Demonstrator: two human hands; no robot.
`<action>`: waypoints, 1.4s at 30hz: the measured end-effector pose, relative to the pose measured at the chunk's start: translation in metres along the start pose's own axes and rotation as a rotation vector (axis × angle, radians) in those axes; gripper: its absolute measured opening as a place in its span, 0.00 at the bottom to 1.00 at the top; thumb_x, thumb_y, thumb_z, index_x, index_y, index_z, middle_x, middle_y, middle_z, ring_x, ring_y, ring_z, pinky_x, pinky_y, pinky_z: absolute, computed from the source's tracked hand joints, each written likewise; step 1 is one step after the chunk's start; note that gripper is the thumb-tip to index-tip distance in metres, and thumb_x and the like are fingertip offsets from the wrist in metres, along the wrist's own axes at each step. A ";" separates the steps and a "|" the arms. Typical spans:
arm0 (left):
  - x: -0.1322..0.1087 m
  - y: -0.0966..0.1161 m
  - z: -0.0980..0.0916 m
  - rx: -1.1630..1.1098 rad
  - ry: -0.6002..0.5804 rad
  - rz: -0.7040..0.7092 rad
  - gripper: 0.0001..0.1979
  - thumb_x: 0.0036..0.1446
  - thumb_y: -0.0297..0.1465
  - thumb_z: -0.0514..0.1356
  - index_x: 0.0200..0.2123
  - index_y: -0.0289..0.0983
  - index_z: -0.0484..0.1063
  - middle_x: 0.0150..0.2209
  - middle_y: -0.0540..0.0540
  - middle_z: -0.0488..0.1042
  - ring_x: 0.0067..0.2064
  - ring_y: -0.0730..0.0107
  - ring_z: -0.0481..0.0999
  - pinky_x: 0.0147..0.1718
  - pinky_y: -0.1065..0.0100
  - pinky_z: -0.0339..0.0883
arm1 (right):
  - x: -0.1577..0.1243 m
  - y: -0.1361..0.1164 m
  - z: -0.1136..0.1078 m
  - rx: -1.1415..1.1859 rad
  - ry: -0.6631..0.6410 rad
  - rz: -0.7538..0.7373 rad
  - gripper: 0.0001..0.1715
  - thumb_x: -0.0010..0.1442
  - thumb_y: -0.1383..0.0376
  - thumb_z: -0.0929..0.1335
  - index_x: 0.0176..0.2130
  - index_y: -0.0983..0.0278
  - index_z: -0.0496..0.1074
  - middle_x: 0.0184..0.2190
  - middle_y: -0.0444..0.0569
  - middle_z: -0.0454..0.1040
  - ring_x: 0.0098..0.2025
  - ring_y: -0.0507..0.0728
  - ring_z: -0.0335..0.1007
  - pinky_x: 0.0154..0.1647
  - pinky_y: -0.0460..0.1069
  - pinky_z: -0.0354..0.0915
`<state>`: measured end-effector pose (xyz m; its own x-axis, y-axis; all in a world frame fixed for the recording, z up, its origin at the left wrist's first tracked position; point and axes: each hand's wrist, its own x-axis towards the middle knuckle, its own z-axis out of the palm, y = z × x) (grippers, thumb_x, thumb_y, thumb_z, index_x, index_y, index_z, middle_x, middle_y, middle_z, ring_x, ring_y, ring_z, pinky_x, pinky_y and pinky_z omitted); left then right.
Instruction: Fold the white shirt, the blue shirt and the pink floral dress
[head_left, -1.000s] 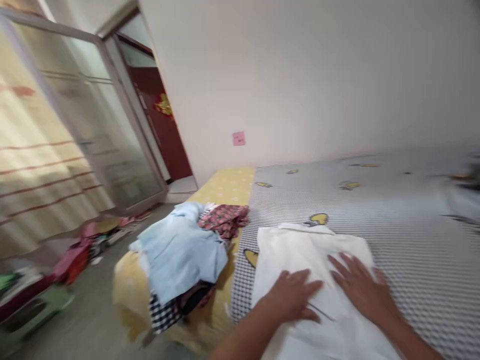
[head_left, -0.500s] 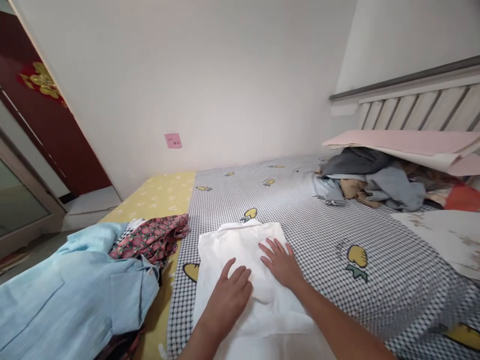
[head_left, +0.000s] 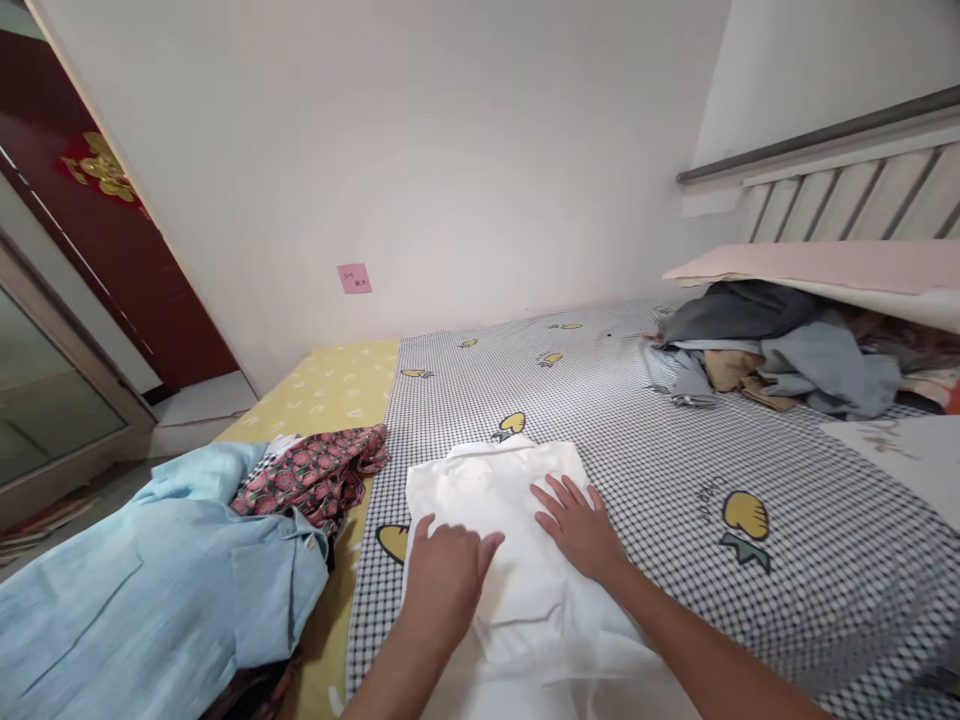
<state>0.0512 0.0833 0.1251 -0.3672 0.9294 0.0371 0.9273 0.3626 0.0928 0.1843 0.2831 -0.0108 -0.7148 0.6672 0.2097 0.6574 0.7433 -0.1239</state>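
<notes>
White shirt [head_left: 510, 500] on bed [head_left: 675, 450] before you, seemingly folded to rectangle, collar far side. Your left hand [head_left: 444, 580] and right hand [head_left: 581, 530] lie palm-down on it, gripping nothing. Likely left: final smoothing; heap [head_left: 780, 350] by headboard unfolded.

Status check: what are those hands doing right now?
Left hand and right hand open, flat on white shirt. Shirt lies on checked sheet. Blue garment apart, leftward.

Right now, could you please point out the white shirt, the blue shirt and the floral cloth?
white shirt [head_left: 487, 490], head view, folded panel below the collar.
blue shirt [head_left: 150, 590], head view, middle of its front.
floral cloth [head_left: 315, 475], head view, centre of the crumpled bunch.
</notes>
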 end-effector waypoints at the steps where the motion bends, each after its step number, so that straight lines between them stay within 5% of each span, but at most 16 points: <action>1: 0.009 0.010 0.006 -0.009 0.079 0.003 0.31 0.74 0.41 0.40 0.46 0.36 0.81 0.48 0.37 0.84 0.54 0.55 0.81 0.68 0.41 0.58 | 0.000 0.001 0.001 -0.004 0.009 -0.005 0.31 0.75 0.50 0.55 0.72 0.48 0.60 0.75 0.47 0.57 0.76 0.66 0.49 0.72 0.73 0.47; 3: 0.028 0.028 0.031 -0.021 0.163 0.111 0.26 0.74 0.39 0.42 0.63 0.39 0.72 0.64 0.38 0.75 0.66 0.56 0.72 0.70 0.43 0.56 | 0.000 0.003 0.005 -0.009 0.029 -0.023 0.30 0.76 0.52 0.55 0.72 0.48 0.60 0.74 0.48 0.58 0.75 0.66 0.50 0.72 0.73 0.48; 6: 0.054 0.037 0.084 -0.056 0.077 0.304 0.30 0.73 0.42 0.43 0.72 0.38 0.55 0.74 0.41 0.58 0.75 0.58 0.56 0.73 0.41 0.50 | 0.000 0.007 0.010 -0.008 0.028 -0.034 0.30 0.75 0.53 0.54 0.72 0.48 0.60 0.74 0.48 0.58 0.75 0.67 0.50 0.71 0.73 0.48; 10: 0.078 0.005 0.118 -0.113 0.009 0.129 0.34 0.71 0.51 0.40 0.74 0.41 0.52 0.75 0.44 0.52 0.77 0.57 0.50 0.74 0.37 0.42 | 0.001 0.007 0.011 -0.008 0.022 -0.026 0.32 0.75 0.49 0.54 0.72 0.48 0.60 0.74 0.48 0.57 0.76 0.67 0.49 0.72 0.74 0.47; 15: 0.098 -0.055 0.103 -0.006 -0.020 -0.136 0.32 0.72 0.46 0.40 0.74 0.44 0.50 0.76 0.45 0.49 0.77 0.52 0.46 0.72 0.32 0.41 | 0.000 0.005 0.010 -0.003 0.017 -0.012 0.32 0.75 0.48 0.54 0.72 0.48 0.60 0.74 0.47 0.57 0.76 0.67 0.49 0.72 0.73 0.47; 18: 0.101 -0.069 0.096 0.028 -0.020 -0.160 0.31 0.72 0.43 0.41 0.74 0.41 0.52 0.76 0.42 0.52 0.77 0.50 0.47 0.72 0.33 0.44 | 0.001 0.005 0.012 0.007 0.052 -0.020 0.32 0.75 0.49 0.54 0.72 0.48 0.60 0.74 0.48 0.58 0.75 0.67 0.50 0.72 0.73 0.47; 24: 0.069 -0.040 0.076 0.084 0.055 -0.145 0.28 0.71 0.30 0.39 0.69 0.38 0.63 0.76 0.39 0.49 0.77 0.53 0.48 0.72 0.33 0.40 | 0.002 0.000 0.004 0.004 0.033 0.016 0.31 0.75 0.51 0.55 0.72 0.48 0.60 0.74 0.48 0.58 0.75 0.67 0.49 0.72 0.72 0.47; 28: 0.032 0.005 0.065 0.091 0.218 0.168 0.27 0.73 0.34 0.41 0.71 0.44 0.60 0.77 0.45 0.49 0.78 0.57 0.45 0.74 0.36 0.37 | 0.001 -0.003 -0.006 0.018 -0.005 0.023 0.32 0.75 0.50 0.55 0.73 0.50 0.58 0.76 0.47 0.54 0.77 0.67 0.45 0.73 0.72 0.44; 30: 0.016 0.017 0.072 0.064 0.177 0.335 0.26 0.73 0.38 0.43 0.72 0.49 0.57 0.76 0.48 0.53 0.77 0.58 0.50 0.74 0.36 0.40 | 0.001 -0.003 -0.008 0.022 -0.007 0.021 0.33 0.75 0.50 0.54 0.73 0.51 0.57 0.76 0.47 0.53 0.77 0.66 0.44 0.74 0.72 0.43; 32: 0.002 0.014 0.087 0.053 0.100 0.380 0.27 0.73 0.41 0.45 0.72 0.52 0.55 0.74 0.50 0.58 0.75 0.58 0.55 0.74 0.37 0.43 | 0.001 -0.002 -0.007 0.026 -0.012 0.027 0.33 0.75 0.50 0.54 0.73 0.51 0.57 0.76 0.47 0.53 0.77 0.66 0.45 0.74 0.72 0.43; 37: -0.024 -0.038 0.116 0.138 0.070 0.132 0.29 0.72 0.44 0.46 0.73 0.51 0.53 0.75 0.49 0.53 0.76 0.54 0.52 0.73 0.39 0.47 | 0.000 0.000 -0.001 0.048 0.023 0.020 0.32 0.75 0.50 0.55 0.73 0.49 0.58 0.75 0.47 0.55 0.76 0.66 0.46 0.73 0.72 0.43; 42: -0.018 -0.052 0.104 0.028 -0.076 0.033 0.31 0.70 0.45 0.49 0.73 0.46 0.54 0.76 0.44 0.50 0.77 0.48 0.48 0.72 0.36 0.48 | 0.008 -0.001 -0.008 0.251 -0.024 0.065 0.31 0.73 0.51 0.60 0.70 0.51 0.64 0.75 0.48 0.56 0.77 0.68 0.44 0.74 0.73 0.37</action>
<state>0.0171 0.0545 0.0165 -0.3307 0.9430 -0.0363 0.9409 0.3324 0.0647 0.1796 0.2869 -0.0016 -0.6801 0.7130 0.1706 0.6248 0.6854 -0.3741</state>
